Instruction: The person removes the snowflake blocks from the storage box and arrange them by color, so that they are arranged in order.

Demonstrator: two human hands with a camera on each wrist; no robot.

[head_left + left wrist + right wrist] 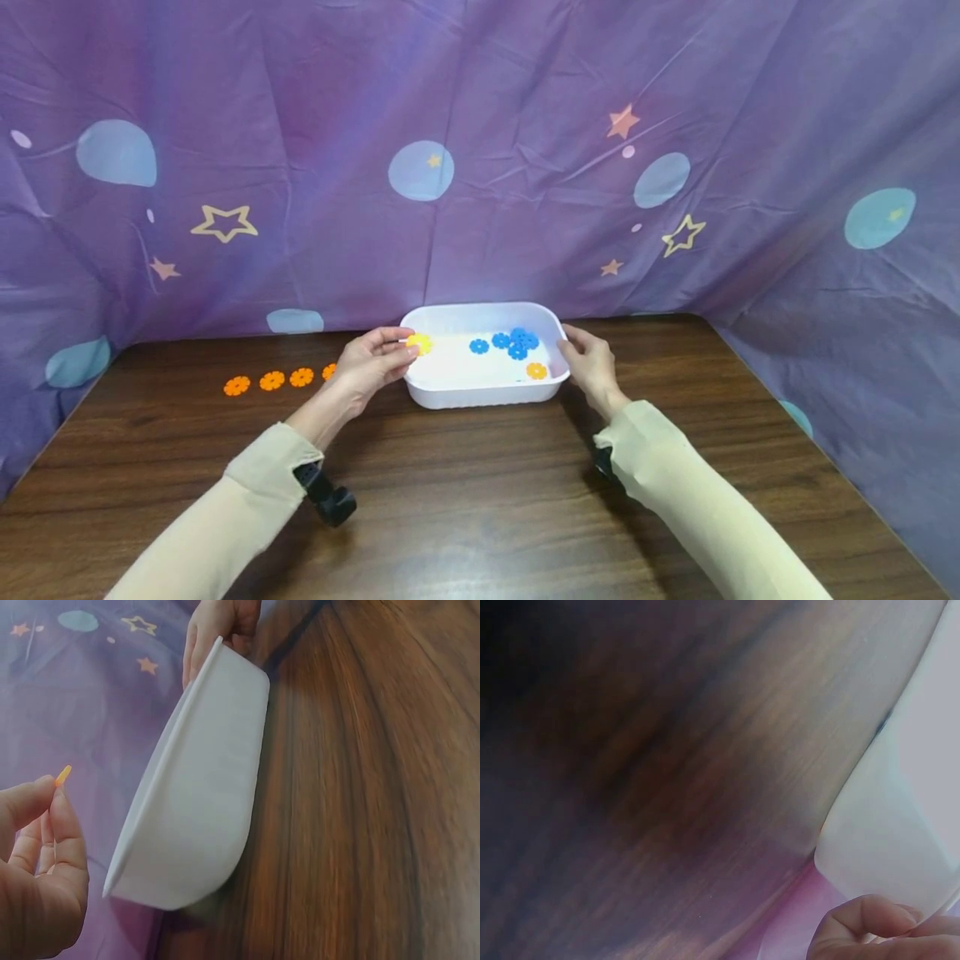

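Between thumb and fingers, my left hand (375,364) pinches a small yellow-orange notched plastic disc (419,343) at the left rim of a white plastic basin (491,397). The left wrist view shows this disc (64,776) edge-on, apart from the basin wall (199,780). My right hand (592,364) grips the basin's right rim, its thumb over the side in the right wrist view. Inside the basin lie several blue notched discs (517,352), partly heaped towards the right, and one orange disc (536,371) near the front right.
Left of the basin, a row of several orange notched discs (272,381) lies on the dark wooden table (450,492); my left hand partly covers the rightmost. Behind the table hangs a purple cloth (337,208) with stars and balloons. Each wrist carries a black camera (330,498).
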